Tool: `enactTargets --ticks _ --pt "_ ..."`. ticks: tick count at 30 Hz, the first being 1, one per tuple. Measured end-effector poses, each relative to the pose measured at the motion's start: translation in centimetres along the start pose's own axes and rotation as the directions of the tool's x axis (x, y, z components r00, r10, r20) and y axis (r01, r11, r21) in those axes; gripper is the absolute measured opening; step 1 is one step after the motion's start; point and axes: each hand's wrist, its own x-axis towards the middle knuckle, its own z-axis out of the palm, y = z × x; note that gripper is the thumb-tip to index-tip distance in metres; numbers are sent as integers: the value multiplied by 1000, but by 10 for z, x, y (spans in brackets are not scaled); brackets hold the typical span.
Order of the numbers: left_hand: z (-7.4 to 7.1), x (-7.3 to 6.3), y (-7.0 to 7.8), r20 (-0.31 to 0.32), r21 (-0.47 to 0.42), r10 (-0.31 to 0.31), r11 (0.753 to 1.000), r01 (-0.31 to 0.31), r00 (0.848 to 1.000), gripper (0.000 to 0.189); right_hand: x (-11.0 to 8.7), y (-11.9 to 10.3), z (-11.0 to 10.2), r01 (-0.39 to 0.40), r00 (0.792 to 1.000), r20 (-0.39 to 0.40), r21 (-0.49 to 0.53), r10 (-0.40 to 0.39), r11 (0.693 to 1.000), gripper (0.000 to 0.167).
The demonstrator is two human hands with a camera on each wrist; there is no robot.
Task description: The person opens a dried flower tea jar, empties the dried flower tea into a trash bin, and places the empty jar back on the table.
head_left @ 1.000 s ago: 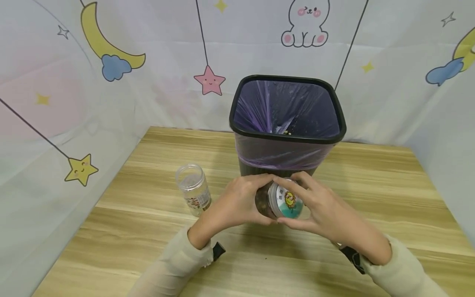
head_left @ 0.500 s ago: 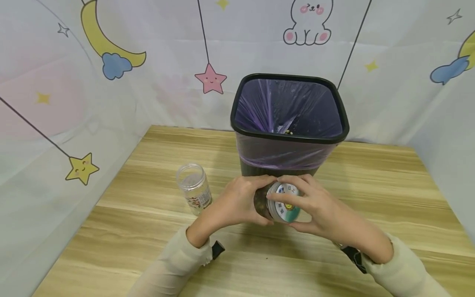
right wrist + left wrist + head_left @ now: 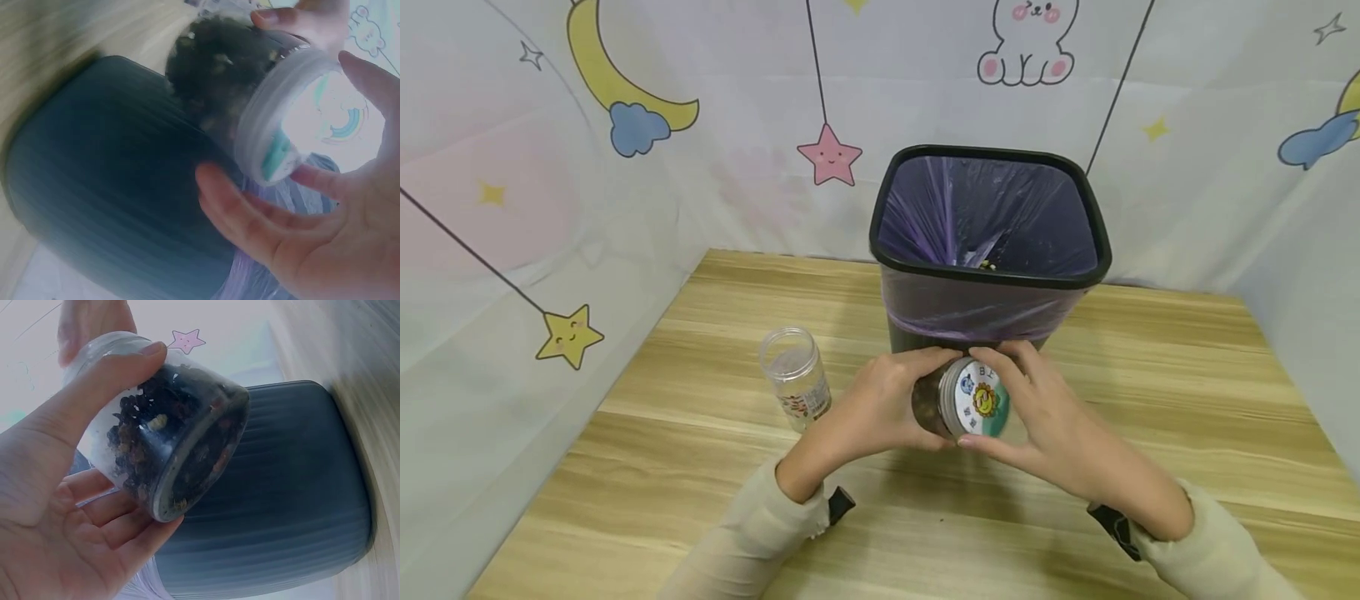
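Above the table, near side of the bin: filled jar [image 3: 928, 404], held tilted with its lid [image 3: 981, 400] toward the right hand.
Left hand [image 3: 880, 400]: thumb and fingers curve around the jar body from opposite sides, gripping it.
Right hand [image 3: 1052, 417]: thumb and fingers partly spread across the lid, gripping its edge.
Forearms: both angle inward from the lower edge; pale sleeves [image 3: 760, 525] end above the wrists.
Left wrist view only: jar base and contents, dark pieces mixed with a few paler ones.
Right wrist view only: rainbow print on the lid, partly washed out by glare; lower fingers extended clear of the jar.
Head view only: sun-face print on the lid; interior of the bin [image 3: 281, 475], lined with a purple bag [image 3: 925, 225], small pale bits at the bottom.
Clear container [image 3: 797, 379]: upright on the table, left of the jar, partly behind the left wrist.
Table [image 3: 1165, 375]: wood-grain surface, light and brown streaks.
Backdrop [image 3: 745, 67]: white cloth printed with moons, clouds, stars and a white animal.
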Motion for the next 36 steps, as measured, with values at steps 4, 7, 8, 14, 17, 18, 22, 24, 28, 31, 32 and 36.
enactTargets --ticks 4,7,8,14,17,18,22,24,28,31,32,36 --pt "1 0 1 0 7 -3 1000 3 1000 90 0 -1 2 -43 999 17 -11 43 999 78" --pt "2 1 1 2 6 6 1000 -6 1000 89 1 -1 3 -16 1000 -5 2 16 1000 76" --pt "3 1 1 4 4 7 1000 -7 1000 88 2 -1 3 -5 1000 -14 8 5 1000 77" --pt "2 2 1 24 13 -5 1000 4 1000 90 4 2 3 111 993 -54 25 -109 994 81" --pt "1 1 1 44 5 -10 1000 9 999 90 3 5 2 194 980 -52 23 -192 981 82" --pt "1 1 1 51 2 -12 1000 12 999 91 3 6 2 221 975 -46 23 -219 975 83" --pt "1 0 0 72 -6 -21 1000 21 997 92 1 8 0 258 966 11 38 -259 965 85" --pt "1 0 0 78 -7 -25 1000 25 997 92 -1 7 -1 243 969 33 41 -244 969 86" --pt "1 -1 1 82 -10 -24 1000 24 996 91 -2 3 1 153 988 27 5 -153 988 86" --pt "2 -1 1 76 -7 -21 1000 21 997 90 -3 -1 5 60 998 3 -28 -60 998 85" --pt "2 -1 1 75 -7 -20 1000 21 997 90 -4 -3 7 32 999 -4 -26 -32 999 83" --pt "3 -1 0 70 -2 -15 1000 16 997 89 -4 -5 11 -10 1000 -20 -17 10 1000 76"
